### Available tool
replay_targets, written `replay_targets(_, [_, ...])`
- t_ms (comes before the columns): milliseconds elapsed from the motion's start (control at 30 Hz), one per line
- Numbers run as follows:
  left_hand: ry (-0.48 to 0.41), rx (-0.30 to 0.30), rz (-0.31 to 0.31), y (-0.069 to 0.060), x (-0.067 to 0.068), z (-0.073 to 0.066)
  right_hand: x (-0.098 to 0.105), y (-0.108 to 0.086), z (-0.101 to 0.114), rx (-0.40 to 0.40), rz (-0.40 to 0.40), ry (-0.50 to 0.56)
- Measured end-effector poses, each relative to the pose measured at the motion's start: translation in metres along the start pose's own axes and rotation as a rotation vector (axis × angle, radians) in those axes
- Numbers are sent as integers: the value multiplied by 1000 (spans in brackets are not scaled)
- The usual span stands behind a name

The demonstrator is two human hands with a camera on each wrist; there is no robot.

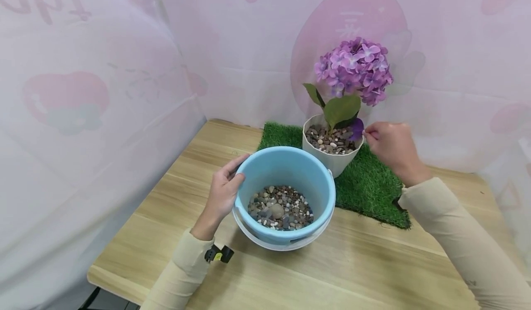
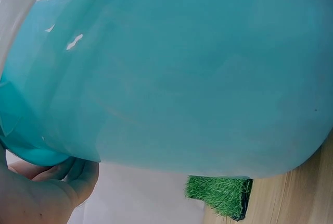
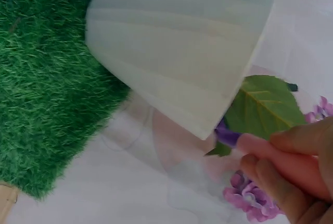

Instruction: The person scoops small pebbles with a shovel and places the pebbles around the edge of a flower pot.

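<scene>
My left hand (image 1: 224, 187) grips the left rim of a light blue bucket (image 1: 286, 157). In the left wrist view the bucket's outer wall (image 2: 197, 78) fills most of the picture, with the fingers (image 2: 83, 182) curled at its rim. Mixed pebbles (image 1: 286, 211) and one larger stone cover the bucket's bottom. My right hand (image 1: 396, 148) pinches a small purple shovel (image 1: 356, 129) at the right rim of a white flowerpot (image 1: 329, 160). Most of its handle is hidden by the hand. Pebbles (image 1: 321, 137) surround the stem of a purple hydrangea (image 1: 356, 70) in the pot.
Under the pot lies a green artificial grass mat (image 1: 369, 190), which reaches behind the bucket. A white bucket handle (image 1: 286, 246) hangs down in front. Everything stands on a wooden table (image 1: 166, 208), with printed pale curtains (image 1: 249, 47) behind and at the left.
</scene>
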State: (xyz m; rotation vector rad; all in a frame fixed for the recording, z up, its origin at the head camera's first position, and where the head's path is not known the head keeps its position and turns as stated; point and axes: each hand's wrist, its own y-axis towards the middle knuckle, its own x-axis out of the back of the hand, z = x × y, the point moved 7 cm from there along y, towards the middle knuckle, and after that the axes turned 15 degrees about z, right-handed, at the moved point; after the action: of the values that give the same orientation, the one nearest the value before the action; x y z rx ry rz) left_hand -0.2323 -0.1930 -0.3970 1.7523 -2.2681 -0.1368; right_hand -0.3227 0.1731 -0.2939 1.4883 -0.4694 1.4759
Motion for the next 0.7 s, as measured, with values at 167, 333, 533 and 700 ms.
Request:
replay_targets(167, [1, 2, -3, 0, -1, -1, -6, -1, 5, 109, -29, -72])
replay_targets(333, [9, 4, -4, 0, -1, -1, -6, -3, 3, 128, -63, -81])
replay_targets(533, [14, 3, -10, 1, 0, -1, -3, -7, 0, 152, -86, -76])
replay_targets(700, [14, 7, -5, 1, -1, -2, 7, -17, -3, 126, -141, -50])
